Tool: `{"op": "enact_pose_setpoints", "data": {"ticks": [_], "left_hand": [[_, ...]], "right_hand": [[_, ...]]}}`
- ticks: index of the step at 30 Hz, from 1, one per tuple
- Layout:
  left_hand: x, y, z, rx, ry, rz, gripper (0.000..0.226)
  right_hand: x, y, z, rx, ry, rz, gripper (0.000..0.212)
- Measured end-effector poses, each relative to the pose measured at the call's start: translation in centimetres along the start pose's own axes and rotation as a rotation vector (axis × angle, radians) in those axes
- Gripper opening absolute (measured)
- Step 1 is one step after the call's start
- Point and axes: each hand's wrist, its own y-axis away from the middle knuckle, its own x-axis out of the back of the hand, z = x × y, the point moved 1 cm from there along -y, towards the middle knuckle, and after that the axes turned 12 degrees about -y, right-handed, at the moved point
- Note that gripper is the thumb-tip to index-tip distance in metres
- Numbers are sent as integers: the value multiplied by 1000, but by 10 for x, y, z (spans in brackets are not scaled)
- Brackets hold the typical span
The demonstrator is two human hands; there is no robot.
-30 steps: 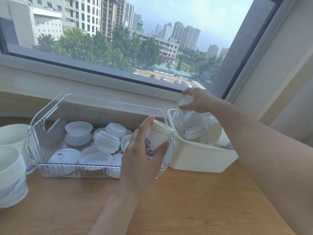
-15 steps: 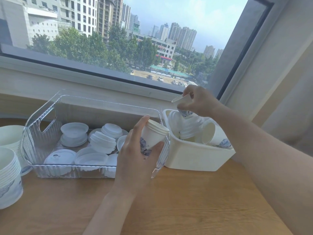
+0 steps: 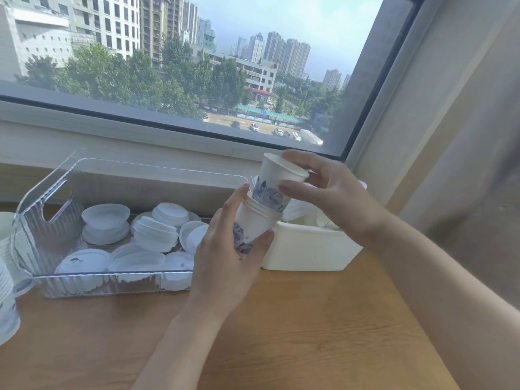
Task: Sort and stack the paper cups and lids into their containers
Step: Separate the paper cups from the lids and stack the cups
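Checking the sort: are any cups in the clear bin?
No, the clear bin holds only white lids.

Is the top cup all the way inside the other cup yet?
Not yet. The top cup, held by the right hand, sticks out tilted from the lower cup that the left hand grips.

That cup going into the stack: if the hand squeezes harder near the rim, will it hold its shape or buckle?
The upper paper cup looks thin-walled, so it probably dents under a hard pinch; its rolled rim likely stiffens the top. It seems very light: the right hand holds it by fingertips alone. Tapered, it should slide easily into the cup stack that the left hand grips.
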Motion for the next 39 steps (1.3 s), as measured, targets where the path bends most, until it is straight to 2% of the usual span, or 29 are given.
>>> {"op": "enact_pose_setpoints", "data": {"ticks": [6, 9, 13, 17, 20, 24, 33, 39], "left_hand": [[-12, 8, 16, -54, -11, -15, 80], [-17, 10, 21, -81, -26, -29, 85], [-23, 11, 27, -110, -28, -39, 88], [-24, 14, 25, -93, 0, -43, 91], [-23, 14, 22, -85, 1, -26, 81], [-22, 14, 20, -72, -5, -30, 74], [-22, 15, 16, -65, -19, -26, 77], [-22, 13, 13, -47, -14, -44, 77]], "right_hand": [[5, 29, 16, -27, 22, 15, 70], [12, 43, 21, -9, 137, 24, 66], [25, 56, 25, -10, 277, -41, 72], [50, 60, 27, 34, 390, 64, 68], [68, 58, 35, 42, 544, 151, 70], [75, 52, 52, 54, 713, 116, 69], [73, 37, 66, 63, 799, 78, 73], [75, 39, 58, 105, 652, 138, 73]]}}
